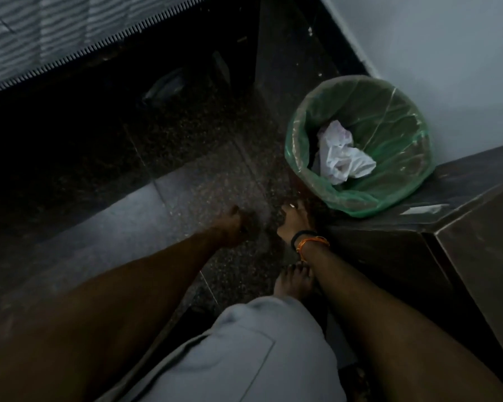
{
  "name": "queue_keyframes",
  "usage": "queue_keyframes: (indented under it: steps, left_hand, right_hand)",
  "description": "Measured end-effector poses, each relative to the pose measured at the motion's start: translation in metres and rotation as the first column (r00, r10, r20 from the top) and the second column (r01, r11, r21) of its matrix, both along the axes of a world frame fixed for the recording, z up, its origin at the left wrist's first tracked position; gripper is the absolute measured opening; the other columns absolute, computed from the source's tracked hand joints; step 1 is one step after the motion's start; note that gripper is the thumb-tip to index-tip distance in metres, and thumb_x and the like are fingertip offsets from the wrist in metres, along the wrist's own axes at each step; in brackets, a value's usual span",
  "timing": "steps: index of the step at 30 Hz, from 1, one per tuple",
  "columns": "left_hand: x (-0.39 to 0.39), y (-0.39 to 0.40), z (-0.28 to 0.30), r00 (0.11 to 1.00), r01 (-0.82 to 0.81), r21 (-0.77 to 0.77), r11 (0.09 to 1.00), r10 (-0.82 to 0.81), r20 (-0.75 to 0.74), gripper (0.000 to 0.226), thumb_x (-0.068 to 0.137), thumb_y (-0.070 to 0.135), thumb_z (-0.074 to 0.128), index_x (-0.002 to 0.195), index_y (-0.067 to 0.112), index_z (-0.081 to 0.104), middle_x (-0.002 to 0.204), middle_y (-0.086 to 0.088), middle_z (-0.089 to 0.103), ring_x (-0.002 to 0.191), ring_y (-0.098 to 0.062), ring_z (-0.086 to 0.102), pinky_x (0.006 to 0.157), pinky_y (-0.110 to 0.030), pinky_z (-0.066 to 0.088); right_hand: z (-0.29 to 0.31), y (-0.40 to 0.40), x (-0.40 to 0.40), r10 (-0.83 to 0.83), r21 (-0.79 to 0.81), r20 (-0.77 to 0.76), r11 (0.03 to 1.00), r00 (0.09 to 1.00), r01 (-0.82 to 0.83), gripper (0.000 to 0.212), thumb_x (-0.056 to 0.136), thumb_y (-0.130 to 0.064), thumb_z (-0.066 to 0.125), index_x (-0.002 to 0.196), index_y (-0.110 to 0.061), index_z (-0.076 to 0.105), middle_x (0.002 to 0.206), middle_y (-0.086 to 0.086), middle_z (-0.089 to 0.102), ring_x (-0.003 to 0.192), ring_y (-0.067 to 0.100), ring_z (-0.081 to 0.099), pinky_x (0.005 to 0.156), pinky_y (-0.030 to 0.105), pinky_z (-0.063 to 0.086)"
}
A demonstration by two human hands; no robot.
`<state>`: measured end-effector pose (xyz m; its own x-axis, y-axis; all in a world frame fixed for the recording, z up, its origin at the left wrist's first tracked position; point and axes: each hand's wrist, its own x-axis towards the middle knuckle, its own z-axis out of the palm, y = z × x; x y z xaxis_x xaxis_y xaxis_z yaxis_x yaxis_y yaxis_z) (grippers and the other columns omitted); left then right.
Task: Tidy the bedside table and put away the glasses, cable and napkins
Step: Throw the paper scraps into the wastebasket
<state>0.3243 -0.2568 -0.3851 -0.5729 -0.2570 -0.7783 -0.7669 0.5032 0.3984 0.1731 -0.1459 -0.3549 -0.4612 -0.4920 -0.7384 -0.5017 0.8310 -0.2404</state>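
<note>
My right grip (292,220) hangs low over the dark speckled floor (186,184), just short of the bin's near rim; whether its fingers are spread or curled I cannot tell, the light is too poor, though I see nothing held in it. A black band and an orange thread (311,242) sit at that wrist. My left grip (233,227) is down beside it, also too dim and smeared to read, and looks empty.

The risk from here, I judge, is groping blind: in this gloom a careless swing of either arm could clip the bin's rim and tip it, spilling what is inside, or snag the loose liner.

The napkins (341,153) lie in the bin (357,203), a crumpled white wad with sharp folds, resting against the green liner toward its left wall. They look light and dry. The glasses and cable are not in view.
</note>
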Motion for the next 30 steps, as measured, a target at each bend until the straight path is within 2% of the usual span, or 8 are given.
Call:
queue_keyframes:
  steps: [2, 3, 5, 7, 10, 14, 18, 30]
  left_hand:
    - [0.000, 0.005, -0.010, 0.995, -0.096, 0.007, 0.995, 0.096, -0.029, 0.045, 0.098, 0.019, 0.051, 0.141, 0.008, 0.044, 0.144, -0.019, 0.044, 0.126, -0.040, 0.048, 0.102, -0.038, 0.046]
    - [-0.003, 0.007, -0.010, 0.976, -0.208, 0.021, 0.978, 0.209, -0.060, 0.039, 0.099, 0.013, 0.047, 0.138, 0.005, 0.044, 0.126, -0.022, 0.055, 0.103, -0.039, 0.060, 0.081, -0.033, 0.057]
    - [-0.010, 0.012, -0.015, 0.915, -0.393, 0.041, 0.919, 0.395, -0.084, 0.029, 0.100, 0.003, 0.041, 0.129, 0.001, 0.045, 0.087, -0.015, 0.057, 0.063, -0.024, 0.055, 0.038, -0.020, 0.048]
    - [-0.007, 0.016, -0.020, 0.885, -0.454, 0.079, 0.887, 0.459, -0.076, 0.030, 0.098, -0.002, 0.041, 0.127, -0.001, 0.046, 0.073, -0.007, 0.051, 0.057, -0.017, 0.049, 0.029, -0.015, 0.037]
    - [-0.003, 0.014, -0.032, 0.944, -0.326, -0.030, 0.945, 0.323, -0.066, 0.033, 0.093, 0.001, 0.045, 0.125, -0.004, 0.049, 0.077, -0.009, 0.056, 0.061, -0.024, 0.056, 0.037, -0.018, 0.042]
    - [-0.005, 0.011, -0.033, 0.990, -0.141, -0.129, 0.981, 0.138, -0.036, 0.031, 0.088, 0.016, 0.063, 0.116, 0.003, 0.062, 0.122, -0.018, 0.059, 0.111, -0.034, 0.058, 0.091, -0.036, 0.047]
    - [-0.017, 0.006, -0.017, 0.990, -0.138, -0.150, 0.979, 0.130, -0.061, 0.035, 0.086, 0.019, 0.064, 0.116, 0.002, 0.059, 0.127, -0.020, 0.053, 0.114, -0.037, 0.056, 0.091, -0.038, 0.046]
    - [-0.105, -0.030, 0.141, 0.956, -0.235, -0.352, 0.906, 0.150, -0.253, 0.039, 0.078, 0.035, 0.067, 0.106, 0.008, 0.064, 0.111, -0.018, 0.064, 0.100, -0.038, 0.063, 0.083, -0.043, 0.056]
  right_hand:
    - [-0.020, 0.001, -0.003, 0.044, 0.040, -0.058, 0.998, 0.997, -0.041, 0.062, 0.081, -0.022, 0.067, 0.140, -0.015, 0.049, 0.161, 0.020, 0.011, 0.145, 0.044, 0.021, 0.117, 0.051, 0.026]
    - [-0.025, 0.001, -0.004, 0.064, 0.061, -0.072, 0.996, 0.995, -0.060, 0.065, 0.080, -0.024, 0.068, 0.141, -0.014, 0.048, 0.161, 0.021, 0.012, 0.144, 0.044, 0.021, 0.117, 0.051, 0.026]
    - [-0.035, 0.003, -0.006, 0.104, 0.088, -0.047, 0.991, 0.993, -0.100, 0.066, 0.082, -0.025, 0.069, 0.142, -0.009, 0.045, 0.159, 0.022, 0.017, 0.144, 0.043, 0.023, 0.118, 0.049, 0.025]
    - [-0.038, 0.005, -0.007, 0.149, 0.108, -0.005, 0.983, 0.989, -0.148, 0.063, 0.087, -0.022, 0.065, 0.144, -0.006, 0.043, 0.159, 0.019, 0.020, 0.145, 0.039, 0.022, 0.119, 0.045, 0.023]
    - [-0.049, 0.014, -0.007, 0.197, 0.058, -0.004, 0.979, 0.980, -0.196, 0.062, 0.089, -0.018, 0.062, 0.145, -0.006, 0.040, 0.161, 0.014, 0.018, 0.147, 0.032, 0.021, 0.120, 0.038, 0.023]
    - [-0.050, 0.018, -0.003, 0.181, 0.000, -0.056, 0.983, 0.982, -0.182, 0.051, 0.088, -0.013, 0.061, 0.136, -0.001, 0.050, 0.149, 0.017, 0.040, 0.133, 0.034, 0.044, 0.110, 0.038, 0.038]
    - [-0.033, 0.011, 0.005, 0.017, -0.116, -0.132, 0.993, 0.991, -0.032, 0.036, 0.087, -0.012, 0.060, 0.122, -0.002, 0.061, 0.123, 0.017, 0.064, 0.111, 0.034, 0.062, 0.090, 0.037, 0.051]
    - [0.112, -0.028, -0.004, -0.105, -0.511, -0.304, 0.857, 0.947, -0.069, 0.019, 0.086, -0.021, 0.057, 0.085, -0.011, 0.073, 0.085, 0.016, 0.072, 0.081, 0.037, 0.066, 0.063, 0.036, 0.049]
